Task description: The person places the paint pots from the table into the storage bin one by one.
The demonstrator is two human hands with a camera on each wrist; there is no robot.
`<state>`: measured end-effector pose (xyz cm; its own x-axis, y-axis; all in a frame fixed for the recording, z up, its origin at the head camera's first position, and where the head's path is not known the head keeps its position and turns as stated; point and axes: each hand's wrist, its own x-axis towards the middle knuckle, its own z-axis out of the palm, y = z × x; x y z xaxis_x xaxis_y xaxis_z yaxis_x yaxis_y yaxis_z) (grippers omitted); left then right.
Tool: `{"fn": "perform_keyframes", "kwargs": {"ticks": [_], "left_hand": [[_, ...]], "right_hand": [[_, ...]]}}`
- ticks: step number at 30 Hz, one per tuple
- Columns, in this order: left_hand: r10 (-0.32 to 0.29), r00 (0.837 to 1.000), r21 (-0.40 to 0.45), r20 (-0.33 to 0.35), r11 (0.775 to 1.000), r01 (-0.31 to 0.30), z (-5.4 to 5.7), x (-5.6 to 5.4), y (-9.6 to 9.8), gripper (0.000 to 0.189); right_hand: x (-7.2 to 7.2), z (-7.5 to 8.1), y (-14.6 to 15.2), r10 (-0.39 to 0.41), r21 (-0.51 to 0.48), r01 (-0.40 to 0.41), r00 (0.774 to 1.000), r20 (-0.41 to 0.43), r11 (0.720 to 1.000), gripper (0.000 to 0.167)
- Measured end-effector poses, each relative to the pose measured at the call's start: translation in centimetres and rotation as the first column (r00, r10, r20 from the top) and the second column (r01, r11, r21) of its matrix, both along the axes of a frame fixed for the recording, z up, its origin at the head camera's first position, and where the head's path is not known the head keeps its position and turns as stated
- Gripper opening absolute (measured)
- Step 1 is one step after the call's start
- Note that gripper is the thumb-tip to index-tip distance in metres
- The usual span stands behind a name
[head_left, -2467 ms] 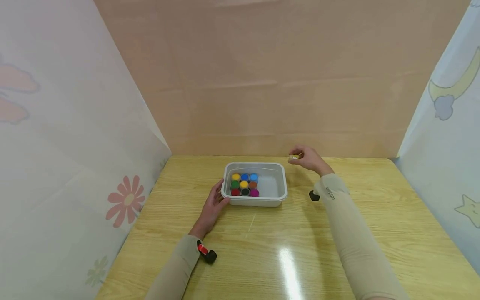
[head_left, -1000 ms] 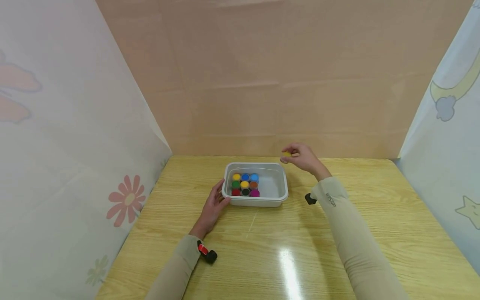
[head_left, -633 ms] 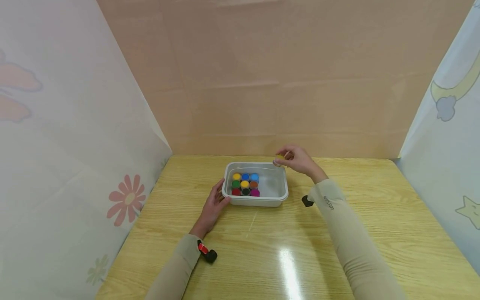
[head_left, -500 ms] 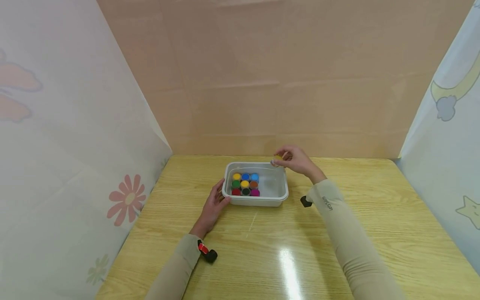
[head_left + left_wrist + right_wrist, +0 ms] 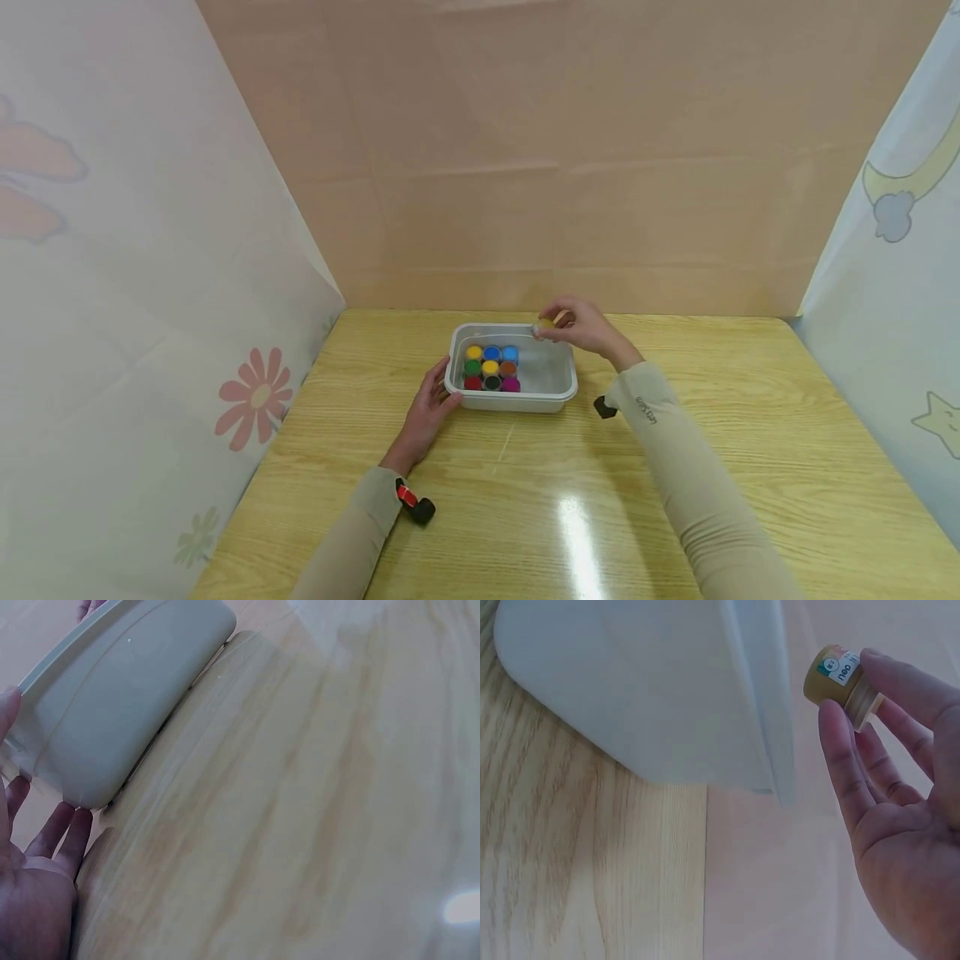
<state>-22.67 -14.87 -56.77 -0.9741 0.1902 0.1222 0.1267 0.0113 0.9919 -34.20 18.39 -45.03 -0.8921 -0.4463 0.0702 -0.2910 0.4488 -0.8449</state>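
A white plastic tub stands on the table, several small paint jars with coloured lids grouped in its left half. My left hand is at the tub's front left corner, thumb near the rim and fingertips against the wall; the left wrist view shows these fingers fairly straight. Over the tub's back right rim, my right hand pinches a small ochre paint jar between thumb and fingers. The right wrist view shows the jar tilted, its printed label visible, beside the tub's outer wall.
The wooden table ends at a tan backdrop just behind the tub. Pale printed sheets stand at the left and right. Inside the tub, bare floor shows right of the jars.
My right hand has carried the ochre paint jar leftward from beyond the tub's right side to over its back right rim. My left hand and the tub have stayed in place.
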Motion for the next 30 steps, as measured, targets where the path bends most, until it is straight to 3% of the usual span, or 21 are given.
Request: {"fn": "perform_keyframes", "kwargs": {"ticks": [7, 18, 30], "left_hand": [[-0.001, 1.0, 0.0, -0.001, 1.0, 0.001, 0.0, 0.1, 0.0, 0.068], [0.006, 1.0, 0.006, -0.005, 1.0, -0.006, 0.0, 0.0, 0.0, 0.068], [-0.008, 1.0, 0.004, -0.015, 1.0, 0.009, 0.0, -0.1, 0.0, 0.068]], "right_hand": [[0.2, -0.5, -0.9, 0.034, 0.011, -0.034, 0.999, 0.01, 0.999, 0.034], [0.4, -1.1, -2.9, 0.098, 0.114, -0.089, 0.993, -0.073, 0.989, 0.027], [0.4, -2.1, -3.9, 0.085, 0.297, -0.051, 0.991, -0.104, 0.954, 0.024]]}}
